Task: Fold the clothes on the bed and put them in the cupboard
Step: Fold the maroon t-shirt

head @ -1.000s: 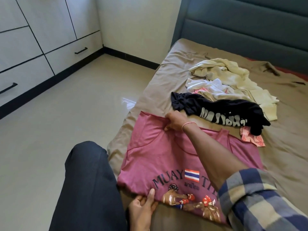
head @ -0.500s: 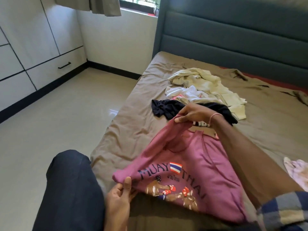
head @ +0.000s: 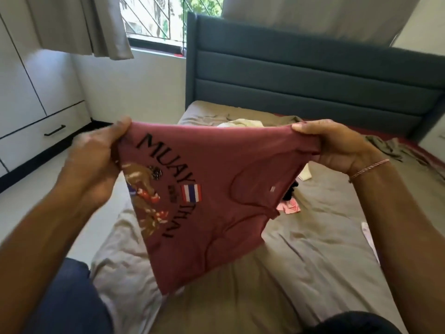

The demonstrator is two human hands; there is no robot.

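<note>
The dusty-pink cotton shirt point(head: 224, 153) bears the only writing that can be read: the black capital word "MUAY" point(head: 166, 157) and the black capital word "THAI" point(head: 179, 220). Both are turned sideways and run from the upper left of the cloth down toward its middle. Between the two words sits a small red, white and blue striped flag point(head: 191, 192). Beside the flag is a line of small dark script point(head: 173, 189), too fine to read. A tiny striped mark point(head: 272, 188) by the neckline is also illegible.
</note>
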